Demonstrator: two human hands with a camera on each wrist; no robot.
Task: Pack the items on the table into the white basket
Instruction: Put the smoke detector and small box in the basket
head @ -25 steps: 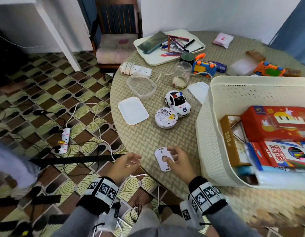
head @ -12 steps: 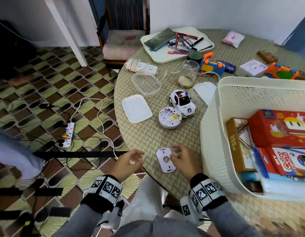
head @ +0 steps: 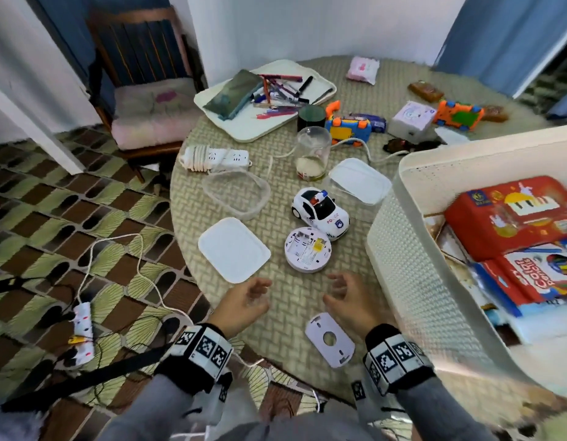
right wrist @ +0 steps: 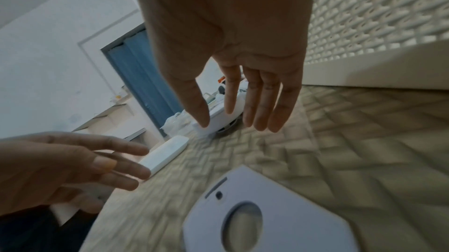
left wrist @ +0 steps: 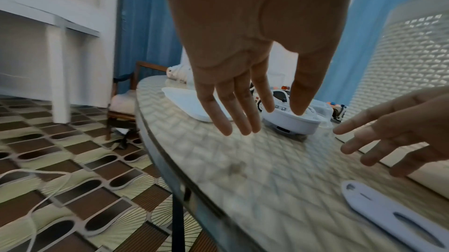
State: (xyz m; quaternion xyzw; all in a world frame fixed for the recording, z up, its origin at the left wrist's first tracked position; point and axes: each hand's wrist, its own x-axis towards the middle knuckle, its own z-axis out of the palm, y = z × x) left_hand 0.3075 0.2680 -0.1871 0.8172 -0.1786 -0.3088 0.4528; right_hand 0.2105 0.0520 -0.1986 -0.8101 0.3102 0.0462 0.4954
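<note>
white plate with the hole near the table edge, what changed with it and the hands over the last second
The right hand let go of the white plate with the hole, which now lies flat on the table. Both it and the left hand have moved forward, open and empty, toward the round white device. The device, toy police car and white basket stayed put.

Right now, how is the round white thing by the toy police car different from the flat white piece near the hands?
The round white thing is a thick disc; the flat white piece is a thin plate.
The disc shows its inner parts and a yellow label; the plate is plain with one round hole.
The disc lies next to the police car; the plate lies near the table's edge.
Both are white and lie on the table, untouched.
</note>
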